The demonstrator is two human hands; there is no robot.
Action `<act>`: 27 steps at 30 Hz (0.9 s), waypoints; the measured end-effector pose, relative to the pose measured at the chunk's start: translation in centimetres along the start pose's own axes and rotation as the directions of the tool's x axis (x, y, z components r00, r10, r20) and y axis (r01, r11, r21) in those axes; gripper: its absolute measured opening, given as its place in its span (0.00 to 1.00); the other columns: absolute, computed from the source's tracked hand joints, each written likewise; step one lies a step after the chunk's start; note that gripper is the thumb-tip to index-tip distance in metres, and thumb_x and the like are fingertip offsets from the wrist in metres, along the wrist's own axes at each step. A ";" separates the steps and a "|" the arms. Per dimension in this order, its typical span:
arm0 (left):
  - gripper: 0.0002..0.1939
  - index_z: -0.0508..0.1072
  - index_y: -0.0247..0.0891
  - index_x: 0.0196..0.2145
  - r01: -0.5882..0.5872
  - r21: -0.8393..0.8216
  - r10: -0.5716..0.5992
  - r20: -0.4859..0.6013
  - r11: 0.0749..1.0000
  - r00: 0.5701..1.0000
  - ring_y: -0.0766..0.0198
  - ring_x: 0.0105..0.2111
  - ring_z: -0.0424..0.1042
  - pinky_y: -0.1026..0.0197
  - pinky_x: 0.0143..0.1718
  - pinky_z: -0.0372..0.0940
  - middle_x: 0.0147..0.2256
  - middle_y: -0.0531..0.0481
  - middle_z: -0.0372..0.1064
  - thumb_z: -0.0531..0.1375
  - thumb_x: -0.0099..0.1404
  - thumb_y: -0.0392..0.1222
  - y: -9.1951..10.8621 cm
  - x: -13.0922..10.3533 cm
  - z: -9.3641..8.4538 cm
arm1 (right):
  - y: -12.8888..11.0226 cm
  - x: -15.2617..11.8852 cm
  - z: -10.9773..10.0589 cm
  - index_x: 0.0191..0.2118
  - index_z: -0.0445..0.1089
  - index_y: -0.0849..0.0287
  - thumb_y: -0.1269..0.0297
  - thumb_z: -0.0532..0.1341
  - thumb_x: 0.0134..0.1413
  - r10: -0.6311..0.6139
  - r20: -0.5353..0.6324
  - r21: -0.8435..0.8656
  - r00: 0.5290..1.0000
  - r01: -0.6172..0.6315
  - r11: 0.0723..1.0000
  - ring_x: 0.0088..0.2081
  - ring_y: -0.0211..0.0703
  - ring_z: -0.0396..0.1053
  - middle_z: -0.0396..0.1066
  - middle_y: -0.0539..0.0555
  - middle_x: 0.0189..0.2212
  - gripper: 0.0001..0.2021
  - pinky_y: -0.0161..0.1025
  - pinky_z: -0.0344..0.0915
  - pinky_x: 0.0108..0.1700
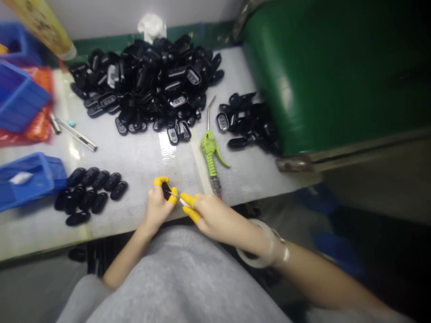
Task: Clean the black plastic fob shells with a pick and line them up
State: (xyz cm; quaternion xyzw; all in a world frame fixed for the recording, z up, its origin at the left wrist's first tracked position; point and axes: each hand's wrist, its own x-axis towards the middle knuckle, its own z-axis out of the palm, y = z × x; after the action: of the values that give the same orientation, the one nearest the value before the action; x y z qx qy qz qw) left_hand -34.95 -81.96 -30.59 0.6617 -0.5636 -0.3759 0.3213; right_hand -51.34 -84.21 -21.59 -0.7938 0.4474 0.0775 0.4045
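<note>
Near the table's front edge, my left hand [160, 199] grips a small black key fob shell [165, 190] between fingers in yellow finger cots. My right hand [198, 208], also with yellow cots, pinches a thin pointed tool [182, 202] with a pale handle. Its slim metal tip reaches to the shell; whether it touches is too blurred to tell. Left of my hands, several black fobs [88, 199] lie in slanted rows. Beyond them spreads a big heap of black fob shells [144, 80].
A green air blow gun [210, 154] lies right of centre, beside a smaller pile of shells [247, 119]. A large green padded block [330, 80] bounds the right. Blue bins [50, 172] and a utility knife [79, 137] are at left. White tissue [152, 28] sits behind the heap.
</note>
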 end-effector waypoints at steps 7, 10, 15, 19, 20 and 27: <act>0.12 0.63 0.39 0.40 0.008 0.025 -0.007 -0.022 1.000 1.000 0.68 0.22 0.67 0.64 0.26 0.62 0.25 0.56 0.66 0.59 0.59 0.41 0.2 0.0 0.0 | 0.1 -0.7 1.4 0.37 0.71 0.66 0.74 0.52 0.59 -0.084 -0.079 -0.233 0.993 0.064 0.970 0.25 0.36 0.59 0.68 0.56 0.29 0.10 0.37 0.50 0.26; 0.12 0.63 0.40 0.40 0.004 0.029 -0.003 -0.028 1.000 1.000 0.68 0.22 0.67 0.65 0.26 0.61 0.25 0.56 0.66 0.59 0.59 0.40 0.2 0.0 0.0 | 0.0 -1.0 2.4 0.41 0.71 0.66 0.79 0.50 0.58 -0.150 -0.112 -0.390 0.982 0.096 0.916 0.28 0.39 0.62 0.68 0.57 0.31 0.13 0.38 0.51 0.27; 0.13 0.63 0.39 0.41 0.001 0.007 -0.001 -0.023 1.000 1.000 0.68 0.22 0.67 0.65 0.26 0.62 0.25 0.57 0.65 0.59 0.59 0.42 0.2 -0.1 0.0 | 0.7 -0.3 1.1 0.35 0.70 0.65 0.71 0.51 0.62 -0.045 -0.048 0.082 0.998 0.049 0.995 0.25 0.34 0.61 0.68 0.52 0.27 0.11 0.34 0.54 0.27; 0.13 0.63 0.39 0.41 0.017 -0.002 -0.017 -0.025 1.000 1.000 0.67 0.23 0.68 0.64 0.27 0.62 0.25 0.57 0.66 0.60 0.59 0.42 0.2 -0.2 0.0 | 1.0 -0.1 0.7 0.36 0.69 0.64 0.68 0.49 0.64 -0.037 -0.053 0.301 0.998 0.052 0.952 0.25 0.33 0.61 0.67 0.50 0.26 0.13 0.32 0.55 0.28; 0.13 0.63 0.39 0.41 0.023 -0.004 -0.023 -0.028 1.000 0.999 0.67 0.23 0.68 0.64 0.27 0.62 0.25 0.56 0.66 0.60 0.59 0.42 0.2 -0.2 0.0 | 1.0 -0.2 1.0 0.36 0.69 0.64 0.69 0.50 0.63 -0.036 -0.084 0.214 0.996 0.053 0.975 0.25 0.33 0.60 0.68 0.51 0.27 0.12 0.33 0.55 0.28; 0.13 0.63 0.40 0.41 0.064 -0.104 -0.067 -0.024 0.993 0.997 0.67 0.25 0.69 0.63 0.29 0.64 0.27 0.55 0.67 0.61 0.58 0.40 0.3 -0.1 0.1 | 0.4 -1.2 2.6 0.36 0.71 0.65 0.76 0.52 0.58 -0.177 -0.211 -0.351 0.961 0.094 0.931 0.27 0.38 0.60 0.67 0.54 0.28 0.11 0.36 0.52 0.27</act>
State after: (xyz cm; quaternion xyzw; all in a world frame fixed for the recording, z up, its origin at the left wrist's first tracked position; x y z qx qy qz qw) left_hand -35.23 -81.88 -30.39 0.6675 -0.5169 -0.4059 0.3500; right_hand -51.72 -81.69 -22.96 -0.8840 0.4168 0.0285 0.2097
